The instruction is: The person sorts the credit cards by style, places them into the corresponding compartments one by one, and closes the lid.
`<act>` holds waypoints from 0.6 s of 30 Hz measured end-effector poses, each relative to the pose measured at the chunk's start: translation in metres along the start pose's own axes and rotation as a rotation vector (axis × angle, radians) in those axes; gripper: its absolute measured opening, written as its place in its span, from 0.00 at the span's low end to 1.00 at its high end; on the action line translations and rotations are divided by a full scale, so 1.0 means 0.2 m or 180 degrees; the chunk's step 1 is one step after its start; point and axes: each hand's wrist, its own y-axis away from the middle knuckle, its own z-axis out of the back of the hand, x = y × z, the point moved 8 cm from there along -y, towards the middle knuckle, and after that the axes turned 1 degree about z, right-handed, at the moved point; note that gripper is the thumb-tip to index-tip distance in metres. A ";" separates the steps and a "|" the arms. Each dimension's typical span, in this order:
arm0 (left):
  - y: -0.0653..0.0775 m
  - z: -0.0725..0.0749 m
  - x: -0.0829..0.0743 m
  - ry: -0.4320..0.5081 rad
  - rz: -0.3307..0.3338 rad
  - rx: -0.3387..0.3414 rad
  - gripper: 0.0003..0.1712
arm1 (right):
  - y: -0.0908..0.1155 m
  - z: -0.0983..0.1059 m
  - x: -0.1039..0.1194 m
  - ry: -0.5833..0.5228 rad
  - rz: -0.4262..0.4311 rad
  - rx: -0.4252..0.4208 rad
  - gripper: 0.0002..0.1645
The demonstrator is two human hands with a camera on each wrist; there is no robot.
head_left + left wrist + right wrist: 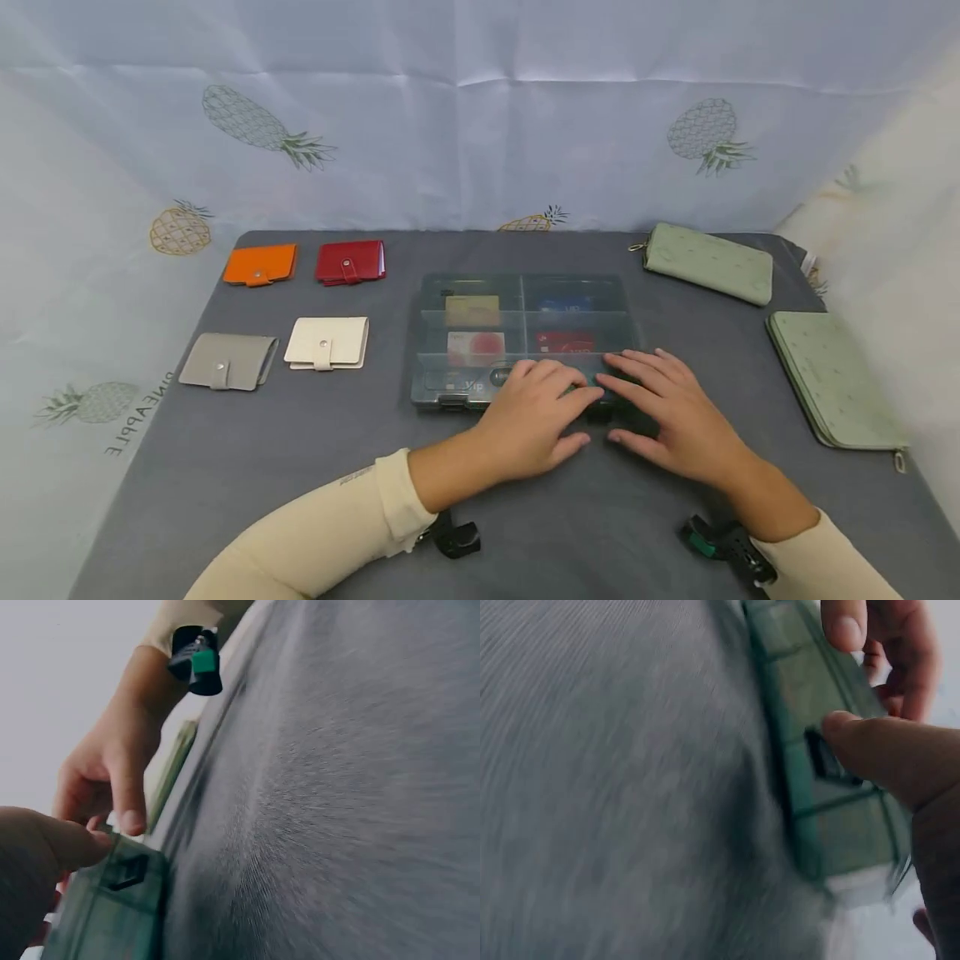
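Observation:
A see-through greenish plastic box (pixel 420 379) with compartments lies in the middle of the table, its lid down. Inside show a gold card (pixel 472 310), a white and red card (pixel 476 346), a red card (pixel 564 342) and a blue card (pixel 564 304). My left hand (pixel 528 421) lies over the front edge of the lid, fingers loosely bent, hiding part of it. My right hand (pixel 667 417) is at the front right corner, fingers spread along the lid. In the right wrist view, its thumb (pixel 855 731) is right at a dark latch (pixel 829 757) on the front wall.
On the left lie an orange card holder (pixel 259 263), a red card holder (pixel 351 260), a grey one (pixel 228 360) and a cream one (pixel 327 340). At the right are two green zip wallets (pixel 708 262), the nearer one larger. A pineapple-print curtain (pixel 450 150) hangs behind the grey table (pixel 337 467).

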 end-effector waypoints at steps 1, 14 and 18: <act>-0.03 -0.01 0.00 -0.0064 0.0012 -0.0004 0.31 | 0.01 0.00 -0.01 -0.0006 0.0007 0.0012 0.44; -0.07 -0.09 0.01 -0.0250 0.0180 -0.0253 0.23 | 0.03 -0.06 -0.06 -0.0055 0.0049 -0.0043 0.40; -0.09 -0.11 0.00 -0.0350 0.0246 -0.0284 0.21 | 0.03 -0.04 -0.07 -0.0049 0.0093 -0.0147 0.37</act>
